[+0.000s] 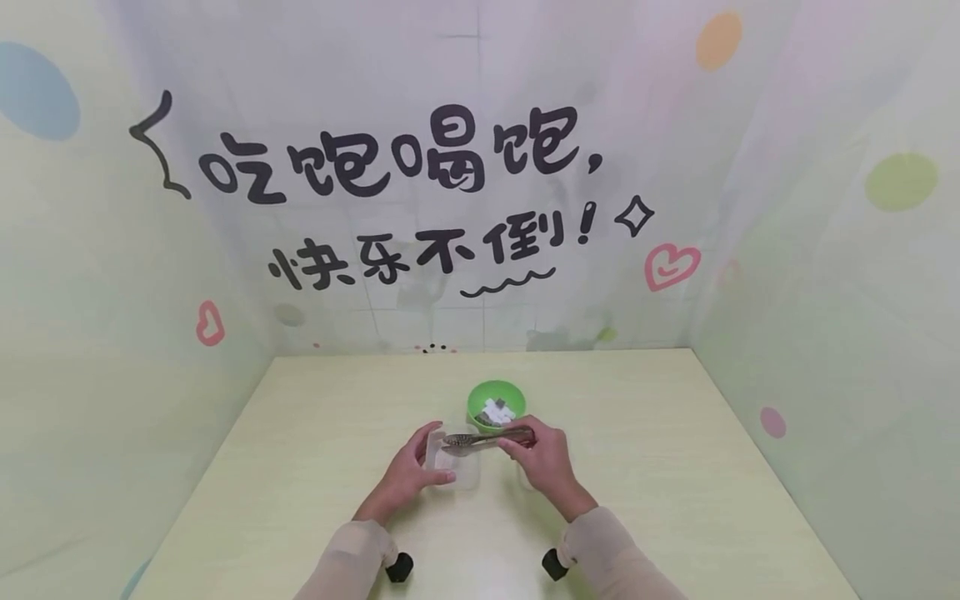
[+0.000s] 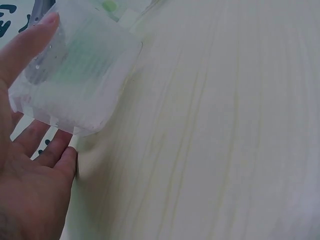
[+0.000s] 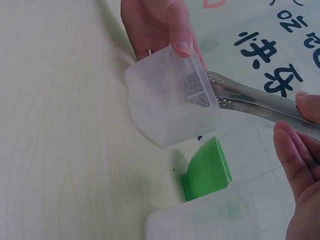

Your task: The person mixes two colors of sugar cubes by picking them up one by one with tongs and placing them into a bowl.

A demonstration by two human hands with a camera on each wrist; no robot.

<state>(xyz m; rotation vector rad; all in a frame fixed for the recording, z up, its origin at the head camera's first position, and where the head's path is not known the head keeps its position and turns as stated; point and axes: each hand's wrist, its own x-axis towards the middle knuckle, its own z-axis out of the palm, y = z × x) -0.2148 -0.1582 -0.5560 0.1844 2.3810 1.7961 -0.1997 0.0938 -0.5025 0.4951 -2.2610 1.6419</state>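
Note:
My left hand [image 1: 405, 477] grips a translucent plastic container [image 1: 467, 477] at its left side, thumb on the near wall. With my right hand [image 1: 549, 460] I hold metal tongs [image 3: 250, 97] that have perforated ends. Those ends reach over the rim into the container, as the right wrist view shows. Whether they pinch anything is hard to tell through the cloudy wall. Just behind my hands stands a green bowl [image 1: 497, 389] with white and dark grey pieces [image 1: 498, 410] in it.
A second translucent container [image 3: 200, 222] stands on the table near my right hand, mostly hidden by it in the head view. The pale wooden table [image 1: 337, 400] is bordered by printed fabric walls [image 1: 480, 67] at the back and sides.

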